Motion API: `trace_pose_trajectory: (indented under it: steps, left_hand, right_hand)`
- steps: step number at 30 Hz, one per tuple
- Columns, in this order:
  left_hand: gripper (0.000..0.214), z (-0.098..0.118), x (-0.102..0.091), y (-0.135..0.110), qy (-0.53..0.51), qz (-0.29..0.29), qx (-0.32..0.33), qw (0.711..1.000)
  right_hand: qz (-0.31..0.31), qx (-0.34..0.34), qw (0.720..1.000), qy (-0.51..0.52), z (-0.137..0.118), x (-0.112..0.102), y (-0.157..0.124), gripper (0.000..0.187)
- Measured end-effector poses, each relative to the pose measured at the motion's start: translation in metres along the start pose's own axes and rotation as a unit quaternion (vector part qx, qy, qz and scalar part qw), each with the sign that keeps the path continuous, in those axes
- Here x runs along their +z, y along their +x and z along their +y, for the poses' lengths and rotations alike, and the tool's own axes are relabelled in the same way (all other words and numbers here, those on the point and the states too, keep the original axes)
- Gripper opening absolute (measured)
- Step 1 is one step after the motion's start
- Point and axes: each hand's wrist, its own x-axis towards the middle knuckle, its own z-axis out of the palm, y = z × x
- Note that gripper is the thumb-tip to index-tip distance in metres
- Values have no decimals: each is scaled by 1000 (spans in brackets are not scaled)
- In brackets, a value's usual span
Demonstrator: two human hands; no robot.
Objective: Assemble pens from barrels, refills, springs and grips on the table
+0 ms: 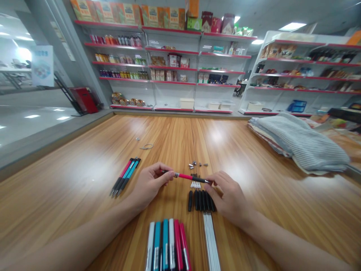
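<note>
A pink ballpoint pen [186,176] with a black grip lies nearly level between my two hands above the table. My left hand [153,182] pinches its clicker end, and the fingers of my right hand [227,192] close on its silver tip. Just below the pen are small white-and-black parts [195,184] and a row of black grips [200,200]. Small silver tips [192,165] lie scattered beyond it. White refills [211,241] lie side by side near the front edge, next to white, blue and pink pen barrels [165,242].
Several pens [125,177] lie together on the left of the wooden table [70,180]. Farther back are a wire ring [146,146] and a tiny metal piece [137,139]. Folded striped cloth [301,139] is piled at right. Stocked shelves [172,67] stand behind the table.
</note>
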Motion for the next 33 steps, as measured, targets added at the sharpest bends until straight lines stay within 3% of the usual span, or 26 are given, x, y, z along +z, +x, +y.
trace_pose_trajectory:
  steps: [6, 17, 22, 26, 33]
  left_hand:
    - [22, 3, 1, -2, 19, 4, 6, 1000]
    - [22, 8, 1, -3, 53, -22, 13, 998]
    - [24, 6, 2, -3, 59, -16, 15, 998]
    - [26, 5, 2, -3, 60, -10, 9, 998]
    - [28, 13, 4, -4, 100, -43, 11, 994]
  right_hand:
    - [-25, 22, 999, 11, -2, 0, 0, 11]
    - [11, 15, 1000, 10, 1, 0, 1, 15]
    - [2, 14, 1000, -1, -3, -1, 1, 3]
    - [24, 1, 1000, -9, -2, -1, 2, 6]
    - [30, 13, 999, -17, 4, 1, 4, 8]
